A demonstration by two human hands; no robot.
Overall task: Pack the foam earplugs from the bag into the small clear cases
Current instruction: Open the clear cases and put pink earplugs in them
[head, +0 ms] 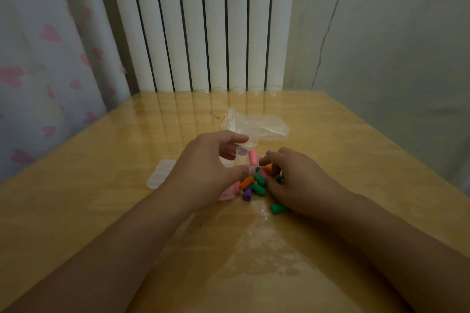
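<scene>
Earplugs (255,184) lie heaped mid-table (101,160), long axes pointing every way, one pink plug (252,157) lying lengthwise in the open case (246,157) pinched by the left hand (206,168), the right hand (297,180) curled over the heap, empty bag (256,124) behind.

glossy wooden table (330,160) bears earplugs (258,183), bag (269,126), cases (160,175).

A loose heap of green, orange, pink and purple foam earplugs (255,184) lies on the table beside an open clear case (248,157) with one pink plug inside, more clear cases (159,174) lie left, and the crumpled, see-through bag (254,124) lies behind.
</scene>
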